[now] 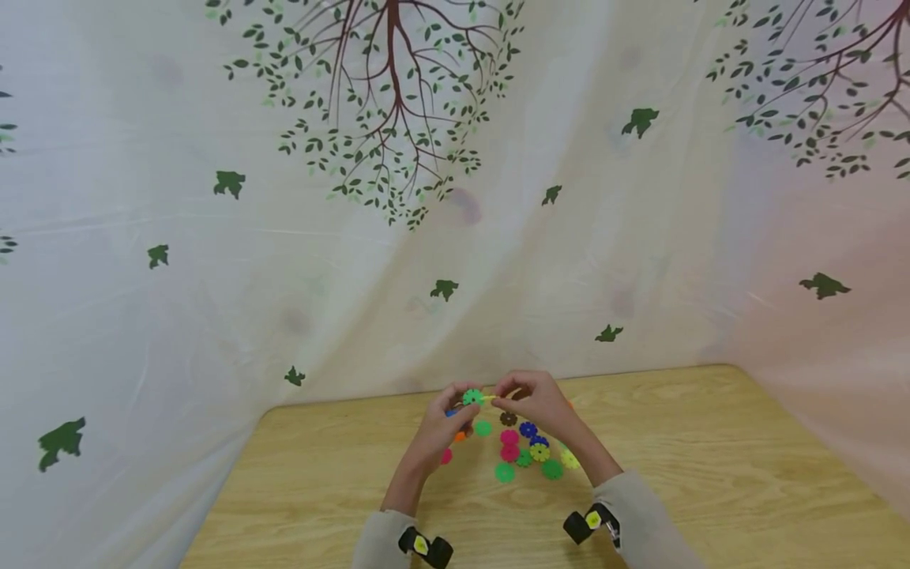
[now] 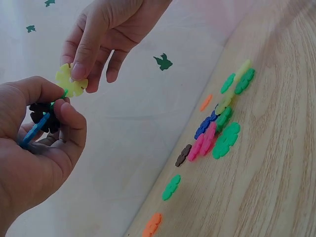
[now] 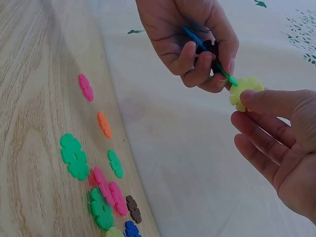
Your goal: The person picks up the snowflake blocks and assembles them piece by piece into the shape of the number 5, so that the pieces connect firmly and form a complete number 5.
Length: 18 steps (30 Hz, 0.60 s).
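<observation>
My left hand (image 1: 438, 421) holds a small chain of notched plastic discs above the table. In the left wrist view the chain shows a blue disc (image 2: 35, 131), a black disc (image 2: 38, 117) and a green disc (image 1: 472, 397) whose edge points toward the other hand. Between thumb and fingers, my right hand (image 1: 535, 399) pinches a yellow disc (image 3: 246, 93). The yellow disc meets the green one edge to edge, roughly at right angles. Whether their slots interlock cannot be told. Fingers of the left hand hide part of the chain.
On the wooden table (image 1: 320, 474) below the hands lie several loose discs, among them a pink disc (image 1: 509, 453), a brown disc (image 1: 508, 418), a green disc (image 1: 552, 469) and an orange disc (image 3: 104, 124). A patterned cloth (image 1: 355, 316) hangs behind the table.
</observation>
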Tool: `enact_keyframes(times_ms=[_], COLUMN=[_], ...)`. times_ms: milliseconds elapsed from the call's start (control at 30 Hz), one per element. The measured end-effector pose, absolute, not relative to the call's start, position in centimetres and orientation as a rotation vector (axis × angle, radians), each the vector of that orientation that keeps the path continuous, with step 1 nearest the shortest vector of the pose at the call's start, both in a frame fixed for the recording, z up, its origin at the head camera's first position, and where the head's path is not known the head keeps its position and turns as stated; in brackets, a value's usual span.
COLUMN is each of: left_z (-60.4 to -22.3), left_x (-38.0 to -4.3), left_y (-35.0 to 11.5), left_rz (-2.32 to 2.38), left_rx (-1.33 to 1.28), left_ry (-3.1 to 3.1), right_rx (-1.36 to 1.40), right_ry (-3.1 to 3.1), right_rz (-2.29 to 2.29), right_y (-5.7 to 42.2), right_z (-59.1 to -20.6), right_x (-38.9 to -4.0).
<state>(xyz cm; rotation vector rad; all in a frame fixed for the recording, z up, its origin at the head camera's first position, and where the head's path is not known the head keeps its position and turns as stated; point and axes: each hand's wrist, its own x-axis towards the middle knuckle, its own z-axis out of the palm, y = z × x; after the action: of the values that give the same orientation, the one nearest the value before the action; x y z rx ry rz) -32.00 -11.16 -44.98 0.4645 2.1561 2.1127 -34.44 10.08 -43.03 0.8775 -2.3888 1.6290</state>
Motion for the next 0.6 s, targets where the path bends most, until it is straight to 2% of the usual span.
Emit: enact_keyframes(times_ms=[600], left_z=[-45.25], left_x=[-32.08], left_y=[-11.49], left_rz=[2.136], left_rx=[0.480], left_ry=[2.143], right_rx=[0.977], right_ry=[-2.404], right_rz=[1.795], right_y=[10.69], right_z=[-43.15], right_x=[-34.63])
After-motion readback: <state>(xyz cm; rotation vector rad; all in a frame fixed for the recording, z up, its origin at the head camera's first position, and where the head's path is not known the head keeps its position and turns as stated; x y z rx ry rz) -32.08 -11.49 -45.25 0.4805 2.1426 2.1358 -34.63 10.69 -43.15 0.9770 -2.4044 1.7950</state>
